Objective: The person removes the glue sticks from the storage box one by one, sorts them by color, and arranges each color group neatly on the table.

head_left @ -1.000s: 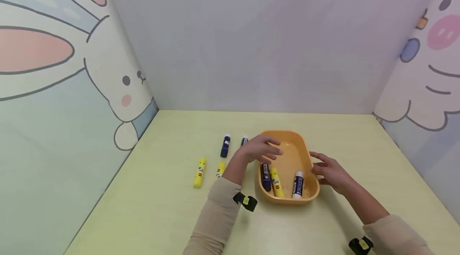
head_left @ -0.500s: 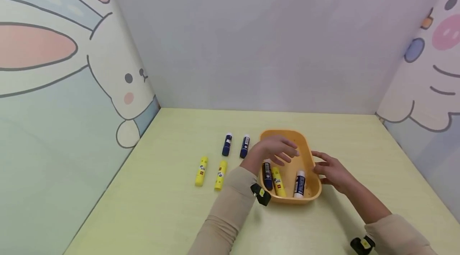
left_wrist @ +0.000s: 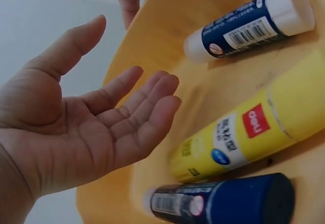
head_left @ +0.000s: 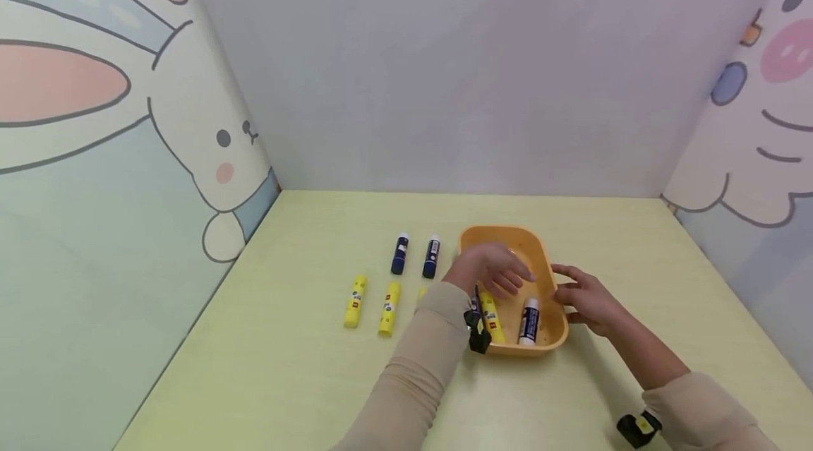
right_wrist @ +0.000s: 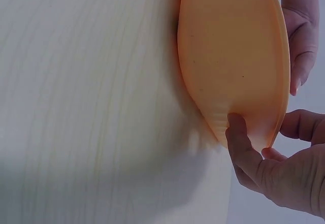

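Note:
An orange plastic basket [head_left: 502, 231] sits on the table, holding a yellow glue stick [left_wrist: 223, 142], a navy glue stick [left_wrist: 249, 199] and a navy-and-white glue stick [left_wrist: 249, 23]. Over the basket hovers my left hand [head_left: 498, 269], fingers loosely bent and nothing in the palm. Its arm partly covers the navy stick in the head view. At the basket's right side, my right hand [head_left: 587, 301] holds the rim, with fingers [right_wrist: 238, 137] against the outer wall.
Left of the basket, two navy glue sticks [head_left: 400, 253] lie at the back. Yellow glue sticks [head_left: 389, 308] lie in front of them, one mostly hidden by the left sleeve [head_left: 413, 366]. Walls with cartoon pictures [head_left: 209, 133] border the table [head_left: 305, 380].
My left hand has moved right, from the basket's left edge to further over its inside, uncovering the navy glue stick on the table. The right hand stays at the rim.

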Demonstrator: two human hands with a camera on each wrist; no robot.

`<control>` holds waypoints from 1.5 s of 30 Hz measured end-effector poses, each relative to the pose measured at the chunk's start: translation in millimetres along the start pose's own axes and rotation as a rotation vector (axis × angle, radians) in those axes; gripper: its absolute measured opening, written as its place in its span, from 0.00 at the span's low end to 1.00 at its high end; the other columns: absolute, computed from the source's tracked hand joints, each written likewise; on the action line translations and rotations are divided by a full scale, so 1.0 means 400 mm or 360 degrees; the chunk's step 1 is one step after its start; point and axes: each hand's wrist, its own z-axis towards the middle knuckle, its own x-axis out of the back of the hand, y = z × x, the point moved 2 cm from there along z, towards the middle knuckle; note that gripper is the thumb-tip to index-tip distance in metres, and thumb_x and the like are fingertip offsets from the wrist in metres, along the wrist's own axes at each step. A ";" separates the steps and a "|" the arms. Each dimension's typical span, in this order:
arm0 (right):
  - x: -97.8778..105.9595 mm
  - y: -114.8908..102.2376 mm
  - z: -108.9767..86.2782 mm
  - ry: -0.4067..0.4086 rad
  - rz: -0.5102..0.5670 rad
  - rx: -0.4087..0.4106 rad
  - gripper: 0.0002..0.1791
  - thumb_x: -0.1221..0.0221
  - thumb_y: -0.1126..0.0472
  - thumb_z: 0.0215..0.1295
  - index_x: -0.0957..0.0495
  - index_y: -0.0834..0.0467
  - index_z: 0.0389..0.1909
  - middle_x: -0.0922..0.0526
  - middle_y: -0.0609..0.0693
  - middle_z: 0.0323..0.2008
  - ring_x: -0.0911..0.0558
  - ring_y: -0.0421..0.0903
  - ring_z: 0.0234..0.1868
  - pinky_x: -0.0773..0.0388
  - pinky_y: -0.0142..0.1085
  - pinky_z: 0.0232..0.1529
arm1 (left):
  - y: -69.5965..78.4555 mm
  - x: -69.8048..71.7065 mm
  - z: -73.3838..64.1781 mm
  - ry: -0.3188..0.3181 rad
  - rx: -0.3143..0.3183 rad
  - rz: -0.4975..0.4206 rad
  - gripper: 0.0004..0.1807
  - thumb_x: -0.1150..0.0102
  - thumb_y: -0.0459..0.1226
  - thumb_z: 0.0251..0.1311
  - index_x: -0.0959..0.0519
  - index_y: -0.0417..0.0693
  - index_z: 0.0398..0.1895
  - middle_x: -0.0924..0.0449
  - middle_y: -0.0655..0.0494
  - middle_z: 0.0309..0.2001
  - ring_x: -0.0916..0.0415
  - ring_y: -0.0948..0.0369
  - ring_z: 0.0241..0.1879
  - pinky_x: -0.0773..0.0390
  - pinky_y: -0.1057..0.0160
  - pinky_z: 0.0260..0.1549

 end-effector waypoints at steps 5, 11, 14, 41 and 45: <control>-0.002 0.005 -0.002 0.0001 0.0017 0.0006 0.36 0.51 0.70 0.63 0.56 0.66 0.70 0.45 0.78 0.60 0.28 0.62 0.52 0.23 0.52 0.42 | -0.016 -0.009 0.012 0.0033 0.0072 0.0007 0.19 0.29 0.37 0.46 0.24 0.40 0.40 0.20 0.44 0.34 0.21 0.49 0.36 0.22 0.51 0.39; -0.001 0.002 -0.001 0.0011 0.0010 0.0018 0.36 0.51 0.71 0.63 0.56 0.66 0.70 0.45 0.77 0.60 0.29 0.63 0.53 0.23 0.52 0.42 | -0.016 -0.023 0.021 0.0025 0.0147 0.0047 0.18 0.29 0.32 0.45 0.24 0.35 0.38 0.21 0.41 0.34 0.22 0.48 0.35 0.22 0.52 0.38; -0.003 0.002 0.002 0.0018 0.0016 0.0016 0.36 0.51 0.71 0.63 0.56 0.66 0.70 0.45 0.77 0.61 0.30 0.65 0.54 0.24 0.52 0.42 | -0.011 -0.032 0.023 0.0049 0.0249 0.0064 0.15 0.29 0.30 0.45 0.22 0.33 0.35 0.21 0.40 0.33 0.22 0.48 0.34 0.22 0.52 0.39; -0.007 -0.003 0.002 0.0028 0.0025 0.0000 0.35 0.52 0.71 0.63 0.55 0.65 0.70 0.43 0.76 0.60 0.29 0.62 0.53 0.23 0.52 0.42 | -0.023 -0.076 0.039 0.0028 0.0250 0.0194 0.07 0.29 0.28 0.42 0.18 0.36 0.26 0.19 0.44 0.28 0.21 0.53 0.28 0.20 0.57 0.33; -0.005 -0.002 0.001 0.0029 0.0019 0.0011 0.36 0.52 0.71 0.62 0.55 0.65 0.69 0.42 0.76 0.59 0.28 0.60 0.52 0.23 0.51 0.41 | -0.023 -0.080 0.041 0.0028 0.0218 0.0147 0.08 0.29 0.27 0.42 0.18 0.36 0.26 0.20 0.43 0.28 0.22 0.52 0.27 0.20 0.58 0.33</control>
